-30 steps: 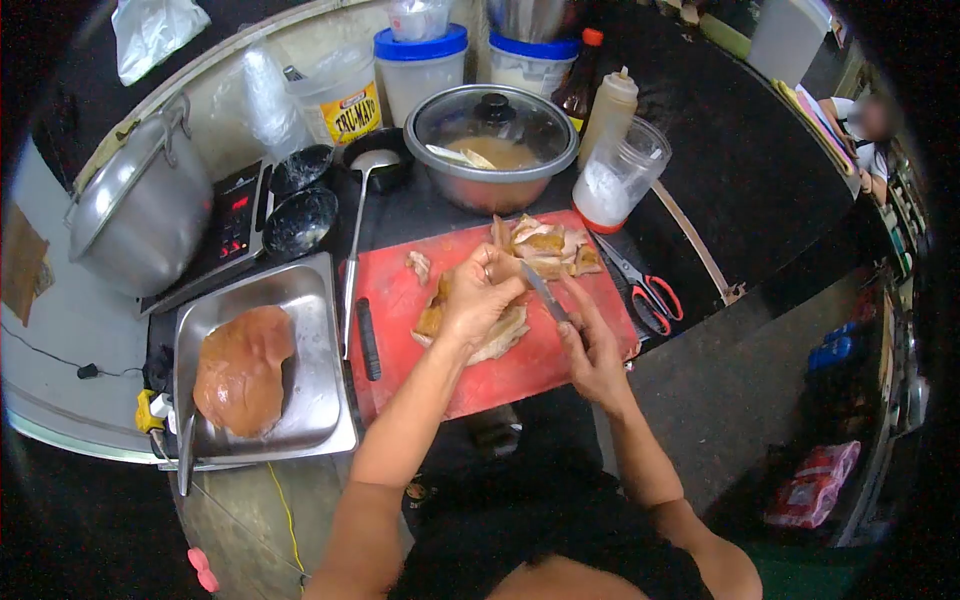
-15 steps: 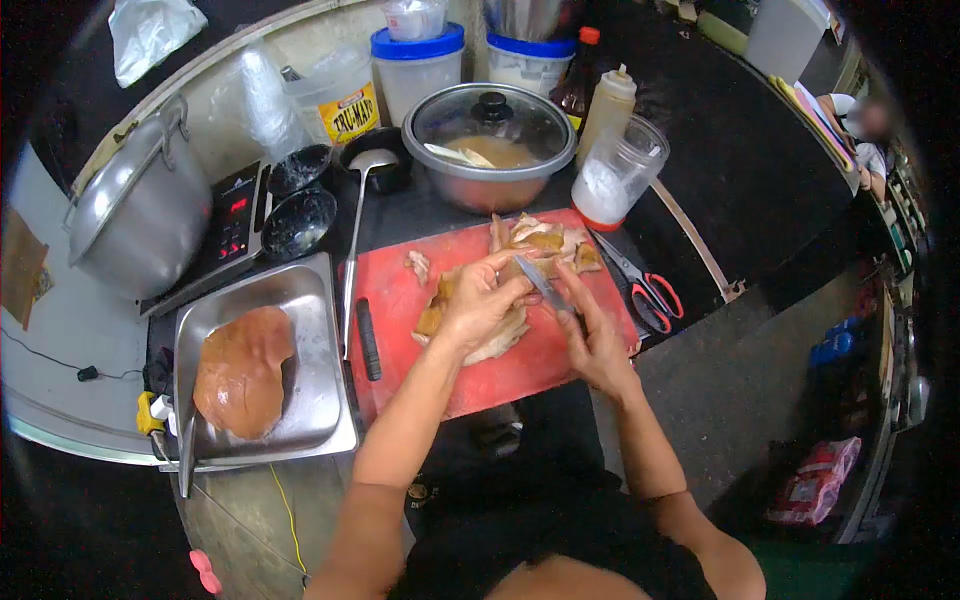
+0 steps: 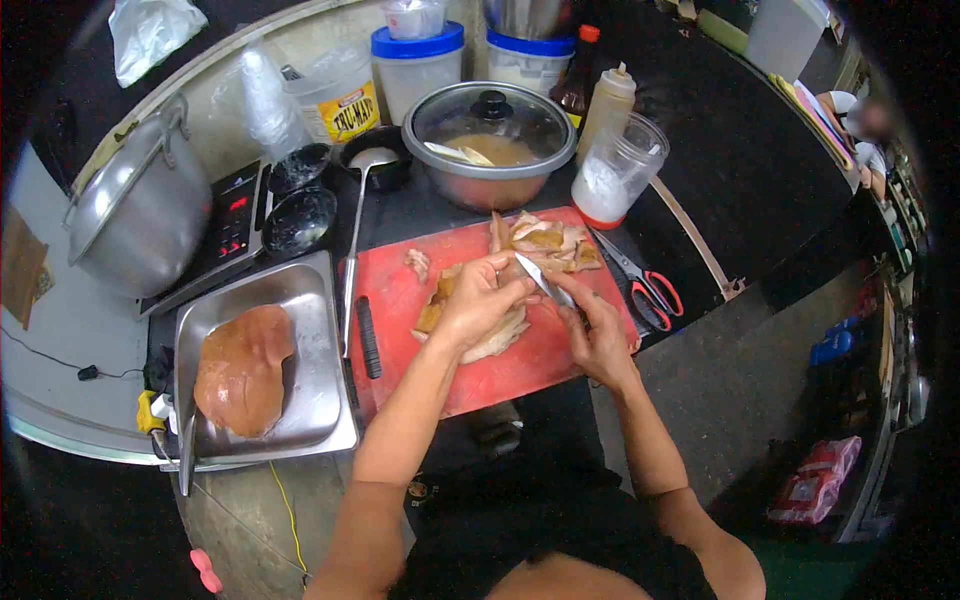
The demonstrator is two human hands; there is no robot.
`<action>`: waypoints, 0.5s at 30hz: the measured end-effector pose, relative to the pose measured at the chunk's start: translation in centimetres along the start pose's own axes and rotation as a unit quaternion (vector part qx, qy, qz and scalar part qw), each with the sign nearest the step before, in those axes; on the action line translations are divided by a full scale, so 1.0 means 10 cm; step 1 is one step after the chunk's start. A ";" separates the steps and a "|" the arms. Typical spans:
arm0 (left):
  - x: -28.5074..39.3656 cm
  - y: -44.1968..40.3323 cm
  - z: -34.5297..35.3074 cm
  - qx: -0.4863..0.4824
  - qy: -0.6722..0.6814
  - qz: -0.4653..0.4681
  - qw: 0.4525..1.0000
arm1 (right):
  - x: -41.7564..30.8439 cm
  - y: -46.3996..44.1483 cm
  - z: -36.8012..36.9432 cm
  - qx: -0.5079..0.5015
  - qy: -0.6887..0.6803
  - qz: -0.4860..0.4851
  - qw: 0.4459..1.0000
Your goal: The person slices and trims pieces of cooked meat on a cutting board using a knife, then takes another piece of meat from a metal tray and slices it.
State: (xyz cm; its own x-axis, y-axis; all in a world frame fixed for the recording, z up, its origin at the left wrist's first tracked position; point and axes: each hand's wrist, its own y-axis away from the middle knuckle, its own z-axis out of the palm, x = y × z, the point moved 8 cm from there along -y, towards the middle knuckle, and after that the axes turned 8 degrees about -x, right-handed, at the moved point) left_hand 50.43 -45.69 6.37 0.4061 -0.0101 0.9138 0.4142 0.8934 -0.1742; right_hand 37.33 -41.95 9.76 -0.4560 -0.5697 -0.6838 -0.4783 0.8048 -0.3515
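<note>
Above the middle of the red cutting board (image 3: 400,390), my right hand (image 3: 598,340) grips a small knife (image 3: 543,280), its blade pointing up and left. My left hand (image 3: 487,303) is closed in a pinch close to the blade; what its fingers hold is too small to make out. Under and beside my left hand lie pale and brown meat pieces (image 3: 498,338). More cut pieces (image 3: 545,240) are heaped at the board's back right, and a small scrap (image 3: 418,264) lies near its back left.
Left of the board, a metal tray (image 3: 320,400) holds a large piece of meat (image 3: 243,370). Scissors (image 3: 652,295) lie at the right. Behind stand a lidded bowl (image 3: 490,140), a salt-like jar (image 3: 620,170) and a ladle (image 3: 353,250). A person (image 3: 868,125) is at far right.
The knife blade has tilted and turned slightly in my right hand, now catching the light. Both hands have stayed nearly in place over the board.
</note>
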 end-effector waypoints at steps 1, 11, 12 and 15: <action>-0.04 -0.01 -0.02 0.006 -0.002 -0.001 1.000 | 0.00 0.00 0.00 0.005 -0.013 -0.008 1.000; -0.12 -0.02 -0.07 0.017 -0.006 -0.022 1.000 | 0.20 0.12 0.10 0.014 -0.568 0.110 0.815; -0.11 -0.02 -0.07 0.021 -0.011 -0.021 0.999 | 0.20 0.13 0.08 0.008 -0.533 0.106 0.839; -0.08 -0.02 -0.07 0.032 -0.013 -0.020 0.999 | 0.19 0.13 0.03 -0.014 -0.407 0.102 0.907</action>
State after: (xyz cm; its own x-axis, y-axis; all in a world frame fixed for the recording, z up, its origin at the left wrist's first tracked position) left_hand 50.60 -46.18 5.46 0.3684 -0.0352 0.9290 0.3768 0.9192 -0.1146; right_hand 36.04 -41.98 7.82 0.1637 -0.0883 -0.9825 -0.4698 0.8688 -0.1563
